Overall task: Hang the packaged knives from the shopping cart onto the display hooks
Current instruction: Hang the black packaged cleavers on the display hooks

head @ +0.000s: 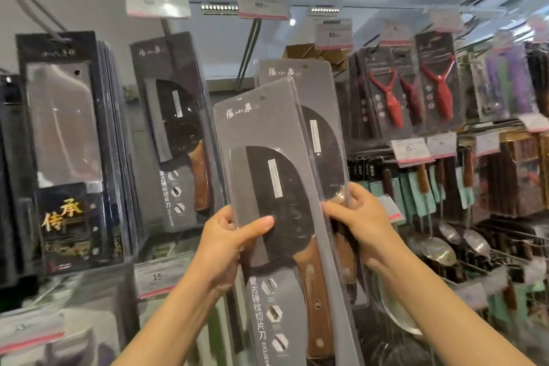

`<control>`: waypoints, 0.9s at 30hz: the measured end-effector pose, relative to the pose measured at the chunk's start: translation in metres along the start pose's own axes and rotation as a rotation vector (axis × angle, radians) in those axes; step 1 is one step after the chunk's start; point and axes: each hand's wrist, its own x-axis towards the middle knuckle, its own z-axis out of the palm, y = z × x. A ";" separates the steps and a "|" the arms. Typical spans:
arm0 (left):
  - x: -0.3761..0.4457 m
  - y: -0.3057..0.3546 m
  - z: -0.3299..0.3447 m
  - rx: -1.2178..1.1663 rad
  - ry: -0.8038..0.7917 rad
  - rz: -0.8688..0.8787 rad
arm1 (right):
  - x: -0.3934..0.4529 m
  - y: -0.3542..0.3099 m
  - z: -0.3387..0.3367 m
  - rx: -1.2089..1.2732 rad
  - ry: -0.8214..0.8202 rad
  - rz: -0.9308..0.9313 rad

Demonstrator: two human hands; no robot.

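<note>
Front knife package (276, 187) overlaps rear knife package (315, 116); hanging knives (175, 128) left, peelers (410, 89) right.

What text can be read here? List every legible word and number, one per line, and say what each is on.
"传承": gold characters on the left hanging knife package
"15": price tag below the display
"49": price tag on an upper hook
"切片刀": vertical print on the front package held by the left hand
Brand script on the back package, held by the right hand, and other tags: too blurred.
</note>
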 end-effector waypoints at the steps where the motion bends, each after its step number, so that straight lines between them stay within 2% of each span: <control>1: 0.001 0.002 0.000 0.011 0.016 0.007 | 0.006 -0.004 0.000 -0.016 -0.027 -0.013; 7: 0.012 0.007 0.005 0.056 0.112 0.050 | 0.035 -0.021 0.001 -0.013 -0.079 -0.138; 15: 0.020 0.028 0.008 0.074 0.248 0.138 | 0.069 -0.033 -0.011 0.062 -0.102 -0.142; 20: 0.030 0.051 -0.003 0.151 0.300 0.188 | 0.088 -0.027 -0.020 0.050 -0.072 -0.106; 27: 0.055 0.095 -0.006 0.279 0.394 0.220 | 0.097 -0.033 -0.027 0.085 -0.068 -0.171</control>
